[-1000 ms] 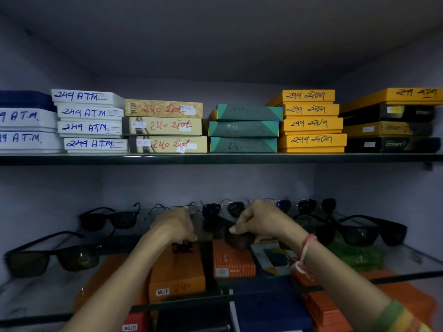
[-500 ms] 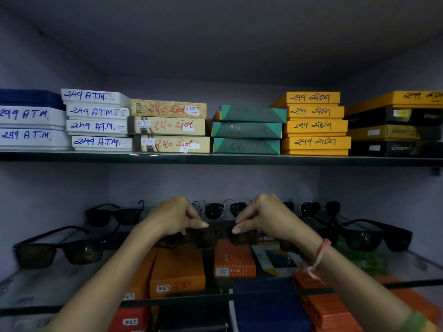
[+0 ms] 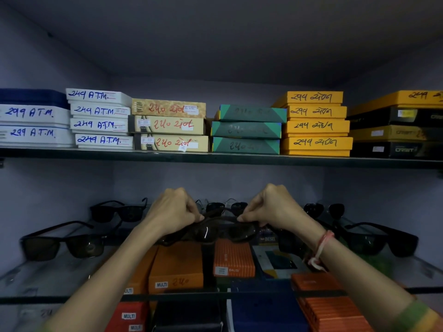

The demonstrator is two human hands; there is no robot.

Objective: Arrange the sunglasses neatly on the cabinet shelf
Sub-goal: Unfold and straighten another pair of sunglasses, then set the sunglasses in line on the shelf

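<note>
Both hands pinch one dark pair of sunglasses by its top rim, left hand and right hand closed at either end, lenses hanging below the fingers.

L hand & R hand raised, fingers pinched, knuckles up.

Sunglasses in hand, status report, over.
Left hand and right hand both pinching dark sunglasses by the top rim. Held above glass shelf, not set down. Shelved pairs either side; centre gap open.
</note>
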